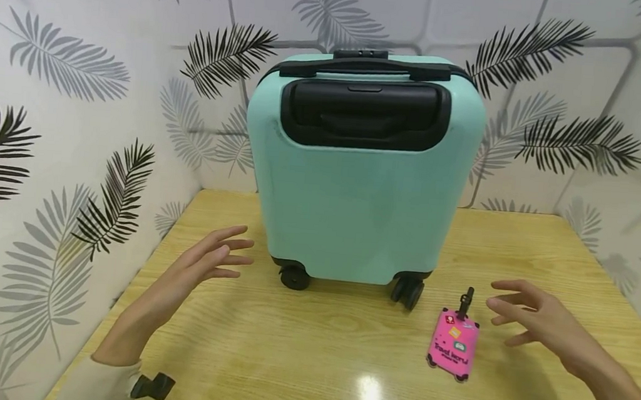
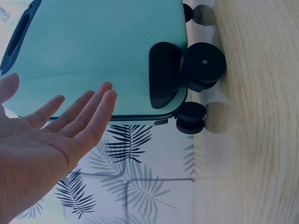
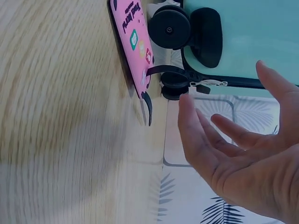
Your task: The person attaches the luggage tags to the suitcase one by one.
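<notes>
A mint-green suitcase [image 1: 359, 215] stands upright on its black wheels, its black handle recess [image 1: 365, 114] facing me. To its right on the table lies a pink luggage tag [image 1: 454, 345] with a black strap [image 1: 465, 302] and the words "Travel World". My left hand [image 1: 190, 271] hovers left of the suitcase, fingers extended, touching nothing. In the left wrist view that hand [image 2: 60, 126] is palm up, apart from the case. My right hand [image 1: 537, 320] hangs in the air just right of the tag. Its fingers [image 3: 191, 126] are loosely bent and hold nothing.
The wooden table [image 1: 287, 342] reaches back to a wall [image 1: 533, 85] with a leaf pattern. Another patterned wall [image 1: 63, 161] borders the table on the left. A black band or bow [image 1: 153, 386] sits at my left sleeve.
</notes>
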